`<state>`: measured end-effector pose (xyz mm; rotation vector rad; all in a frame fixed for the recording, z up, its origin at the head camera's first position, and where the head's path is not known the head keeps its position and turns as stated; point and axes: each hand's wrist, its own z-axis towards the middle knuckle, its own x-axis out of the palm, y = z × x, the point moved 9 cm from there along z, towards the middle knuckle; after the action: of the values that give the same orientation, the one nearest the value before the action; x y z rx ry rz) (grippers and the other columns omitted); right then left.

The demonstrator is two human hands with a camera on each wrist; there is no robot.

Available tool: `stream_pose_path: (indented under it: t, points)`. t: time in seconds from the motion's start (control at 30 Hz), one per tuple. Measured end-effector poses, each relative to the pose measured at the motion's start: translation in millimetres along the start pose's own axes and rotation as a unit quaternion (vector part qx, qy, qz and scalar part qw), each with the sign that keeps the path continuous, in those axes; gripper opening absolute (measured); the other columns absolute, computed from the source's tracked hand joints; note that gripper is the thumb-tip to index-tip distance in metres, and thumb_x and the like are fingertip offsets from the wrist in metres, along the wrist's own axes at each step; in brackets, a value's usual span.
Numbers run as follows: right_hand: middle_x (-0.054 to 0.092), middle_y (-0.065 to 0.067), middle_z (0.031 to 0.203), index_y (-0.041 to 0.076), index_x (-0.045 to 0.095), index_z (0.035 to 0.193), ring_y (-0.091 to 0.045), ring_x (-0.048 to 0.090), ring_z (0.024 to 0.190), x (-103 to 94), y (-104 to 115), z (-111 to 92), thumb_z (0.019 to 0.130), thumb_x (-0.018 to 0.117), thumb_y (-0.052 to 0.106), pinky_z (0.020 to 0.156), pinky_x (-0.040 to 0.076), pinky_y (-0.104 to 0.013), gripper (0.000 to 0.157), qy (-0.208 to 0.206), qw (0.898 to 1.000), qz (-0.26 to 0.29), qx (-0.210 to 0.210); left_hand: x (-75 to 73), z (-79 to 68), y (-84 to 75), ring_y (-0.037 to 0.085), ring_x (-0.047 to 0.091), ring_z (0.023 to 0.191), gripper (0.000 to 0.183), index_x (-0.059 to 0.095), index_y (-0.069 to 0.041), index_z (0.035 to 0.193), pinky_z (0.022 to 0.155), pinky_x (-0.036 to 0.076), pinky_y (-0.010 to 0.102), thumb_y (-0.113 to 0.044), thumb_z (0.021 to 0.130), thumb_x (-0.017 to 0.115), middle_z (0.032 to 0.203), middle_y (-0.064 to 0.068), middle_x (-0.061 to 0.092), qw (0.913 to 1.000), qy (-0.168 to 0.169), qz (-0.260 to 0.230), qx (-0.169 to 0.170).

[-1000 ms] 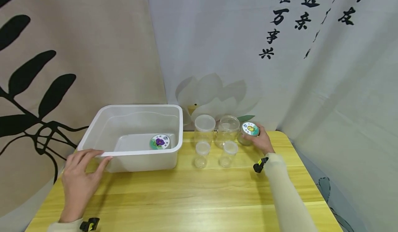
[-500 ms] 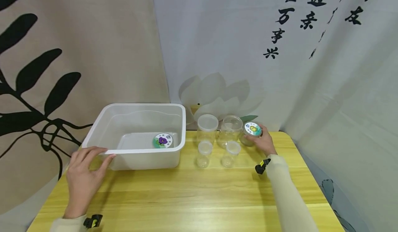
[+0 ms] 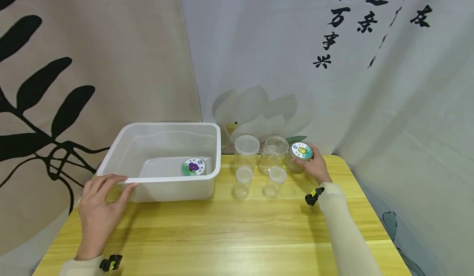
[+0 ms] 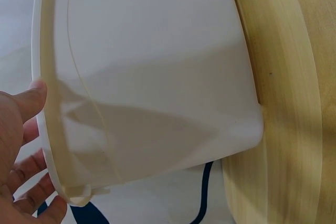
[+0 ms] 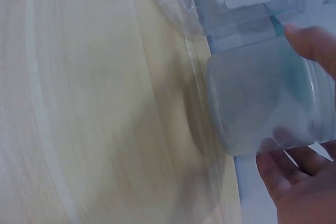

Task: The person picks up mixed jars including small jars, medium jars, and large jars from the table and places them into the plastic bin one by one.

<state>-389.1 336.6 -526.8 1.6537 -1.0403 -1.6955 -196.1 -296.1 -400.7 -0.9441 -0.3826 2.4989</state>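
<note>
My right hand (image 3: 314, 167) grips a clear plastic jar (image 5: 257, 98) with a printed green-and-white lid (image 3: 301, 151). In the right wrist view, the thumb is on one side of this jar and the fingers on the other, its base close over the tabletop's far edge. At left, my left hand (image 3: 101, 210) holds the front-left corner of a white plastic tub (image 3: 170, 190), thumb on the front and fingers over the rim (image 4: 44, 129). Inside the tub, near its right end, shows a round lid with a purple flower (image 3: 194, 167); anything beneath it is hidden by the front wall.
Left of the gripped jar stand a large clear jar (image 3: 274, 158) and another with a whitish top (image 3: 247, 154). Two small lidded jars (image 3: 242, 183) are in front of them. A curtain (image 3: 259, 62) hangs right behind the wooden table (image 3: 222, 235).
The gripped jar has shifted slightly up and away from its neighbour, along with my right hand. My left hand stays at the tub's corner; the head view has moved a little.
</note>
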Motion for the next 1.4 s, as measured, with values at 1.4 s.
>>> stream_pose_path:
  t: [1.4]
  points:
    - [0.048, -0.018, 0.150, 0.014, 0.024, 0.161, -0.034, 0.046, 0.134, -32.3, 39, -26, 0.085, 0.082, 0.049, 0.113, 0.036, -0.052, 0.102, -0.035, 0.998, 0.018, -0.052, -3.2, 1.2, -5.2, 0.042, 0.057, 0.097, 0.035, 0.075, -0.001, 0.099, 0.085, 0.041, 0.047, -0.013, 0.071, 0.092, 0.103, 0.020, 0.072, 0.9995, -0.027, -0.009, 0.015]
